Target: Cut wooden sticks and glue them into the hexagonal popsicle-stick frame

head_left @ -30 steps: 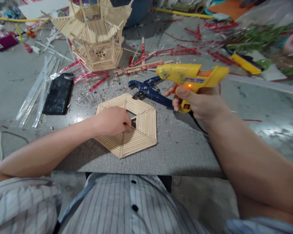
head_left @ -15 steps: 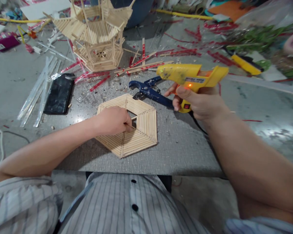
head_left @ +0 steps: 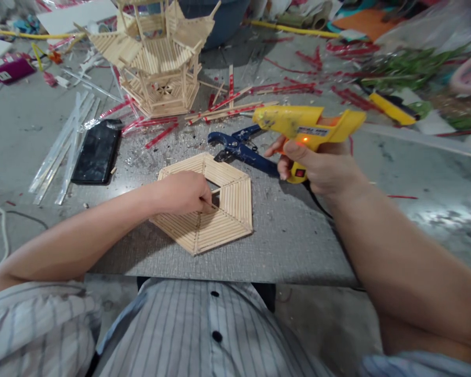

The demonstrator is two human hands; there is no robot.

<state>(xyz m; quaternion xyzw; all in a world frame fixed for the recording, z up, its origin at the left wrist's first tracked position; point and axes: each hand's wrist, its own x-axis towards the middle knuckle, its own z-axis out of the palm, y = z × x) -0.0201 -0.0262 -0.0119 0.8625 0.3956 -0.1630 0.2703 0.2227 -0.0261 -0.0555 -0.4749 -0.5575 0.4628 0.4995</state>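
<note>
A flat hexagonal panel of thin wooden sticks (head_left: pixel 227 204) lies on a grey mat (head_left: pixel 290 241) in front of me. My left hand (head_left: pixel 182 192) rests on the panel, fingers pinched on a short wooden stick (head_left: pixel 215 191) at the small opening in its middle. My right hand (head_left: pixel 322 167) is raised to the right of the panel, closed round the grip of a yellow hot glue gun (head_left: pixel 306 125) whose orange light glows; its nozzle points left, above blue pliers (head_left: pixel 241 147).
A wooden-stick pagoda model (head_left: pixel 160 57) stands at the back. A black phone (head_left: pixel 96 152) and clear glue sticks (head_left: pixel 63 146) lie to the left. Red strips and loose sticks (head_left: pixel 235 102) litter the floor. A yellow utility knife (head_left: pixel 390 109) and green stems (head_left: pixel 412 65) are on the right.
Hardly anything has moved: both hands keep their places, and the view has shifted slightly downward.
</note>
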